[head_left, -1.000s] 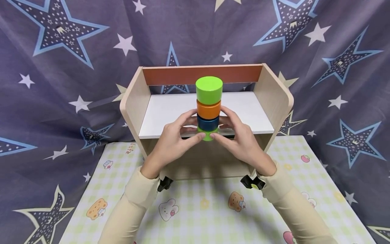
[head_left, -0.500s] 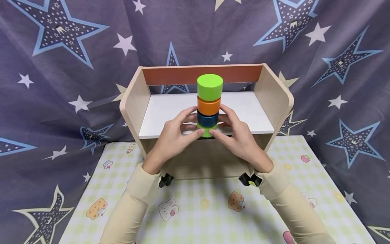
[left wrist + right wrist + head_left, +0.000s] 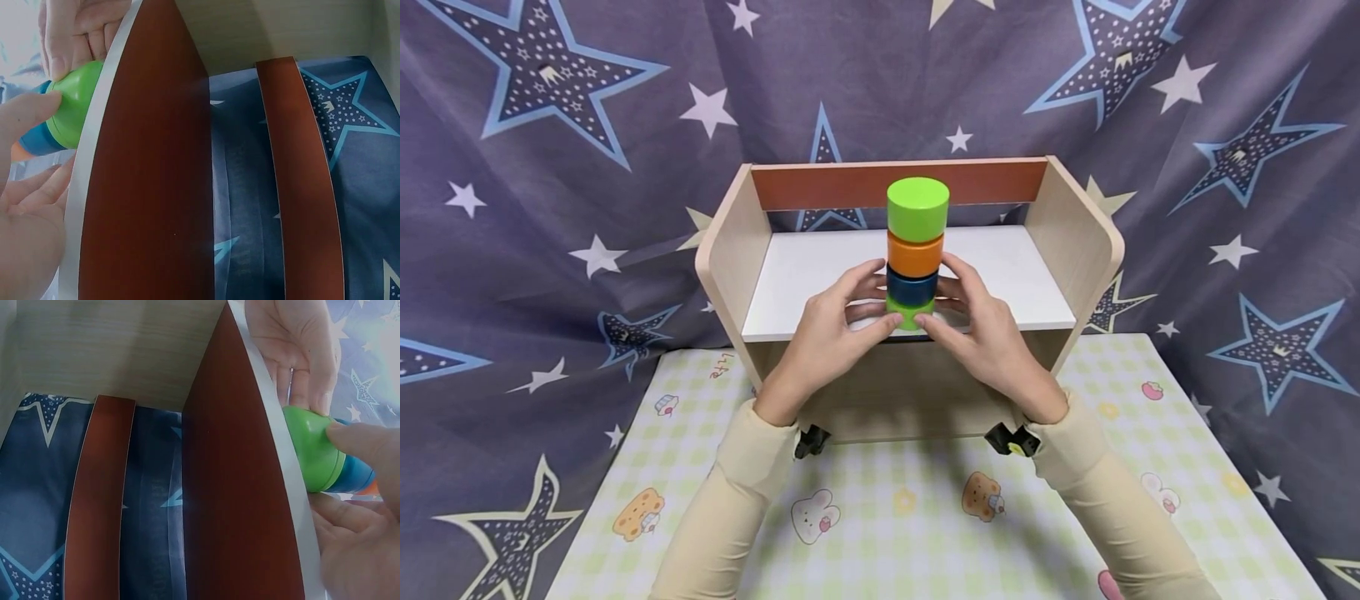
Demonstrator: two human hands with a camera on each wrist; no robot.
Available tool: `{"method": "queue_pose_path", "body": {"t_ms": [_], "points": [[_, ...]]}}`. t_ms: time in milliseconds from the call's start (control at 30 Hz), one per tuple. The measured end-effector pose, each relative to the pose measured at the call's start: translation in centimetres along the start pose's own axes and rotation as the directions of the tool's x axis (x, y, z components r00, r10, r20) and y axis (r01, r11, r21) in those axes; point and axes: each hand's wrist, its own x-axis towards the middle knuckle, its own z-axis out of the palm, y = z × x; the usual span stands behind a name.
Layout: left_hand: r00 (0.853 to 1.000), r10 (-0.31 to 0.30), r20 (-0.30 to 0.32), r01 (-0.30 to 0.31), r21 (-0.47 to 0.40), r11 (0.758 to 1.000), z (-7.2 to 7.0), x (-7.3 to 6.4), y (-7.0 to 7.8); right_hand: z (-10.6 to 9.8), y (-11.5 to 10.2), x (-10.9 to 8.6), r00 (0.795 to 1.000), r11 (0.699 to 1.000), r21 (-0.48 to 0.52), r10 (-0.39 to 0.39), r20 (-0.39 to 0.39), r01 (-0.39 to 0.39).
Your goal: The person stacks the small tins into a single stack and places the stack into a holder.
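Observation:
A tower of round stacking cups stands upright in the middle of the head view: a wide green cup [image 3: 917,210] on top, then an orange cup [image 3: 915,255], a dark blue cup [image 3: 912,286] and a small green cup [image 3: 910,315] lowest. My left hand [image 3: 827,333] and right hand [image 3: 992,337] grip the tower low down from both sides, thumbs on the lowest green cup, other fingers curving behind. In the left wrist view that green cup [image 3: 78,103] is right by the shelf board's edge; whether it bears on the white shelf [image 3: 820,283] I cannot tell.
The shelf unit has wooden side panels [image 3: 1078,225] and a reddish back rail [image 3: 850,185]. Below the white board is a lower compartment [image 3: 917,392]. The unit stands on a checked tablecloth [image 3: 895,542], before a star-patterned curtain [image 3: 880,75].
Both hands have moved the cup tower slightly away from me, over the shelf's front edge, and the motion has slowed. The grip looks the same.

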Motion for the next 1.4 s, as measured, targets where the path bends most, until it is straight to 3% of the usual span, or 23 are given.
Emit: {"method": "queue_pose_path", "body": {"t_ms": [333, 633, 1000, 1400], "points": [[0.999, -0.029, -0.031, 0.029, -0.016, 0.999, 0.02, 0.21, -0.02, 0.17, 0.51, 0.01, 0.998, 1.000, -0.006, -0.015, -0.055, 0.014], [0.998, -0.013, -0.054, 0.015, 0.036, 0.999, 0.14, 0.26, -0.08, 0.19, 0.46, -0.01, 0.995, 0.999, -0.013, -0.030, -0.095, 0.029], [0.999, -0.018, -0.046, 0.021, 0.050, 0.999, 0.14, 0.26, 0.04, 0.21, 0.28, -0.02, 0.996, 0.997, -0.041, -0.074, -0.054, 0.072], [0.999, -0.036, 0.009, 0.036, 0.037, 0.999, 0.07, 0.18, -0.03, 0.26, 0.22, -0.13, 0.998, 0.988, -0.145, -0.036, 0.045, 0.042]]}}
